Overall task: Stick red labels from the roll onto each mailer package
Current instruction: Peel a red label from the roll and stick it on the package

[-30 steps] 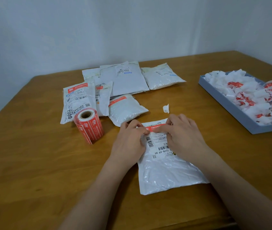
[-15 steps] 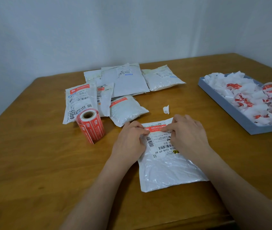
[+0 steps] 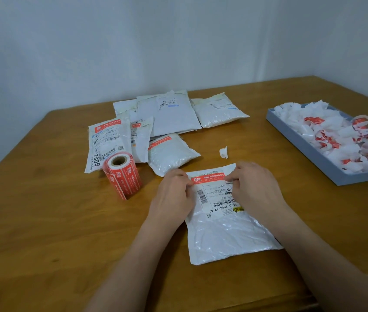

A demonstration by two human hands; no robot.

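The left hand [image 3: 173,194] and right hand [image 3: 256,188] press curled fingertips on the red label's [image 3: 207,177] ends, atop the near mailer [image 3: 228,233]. Fingertips hide the label's ends, so whether they pinch it is unclear.

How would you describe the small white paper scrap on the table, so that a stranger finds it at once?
Start from the grey tray of crumpled papers on the right side of the wooden table. Look left to the bare wood just beyond the mailer under the hands. The small curled scrap lies there alone, touching nothing, far smaller than any mailer.
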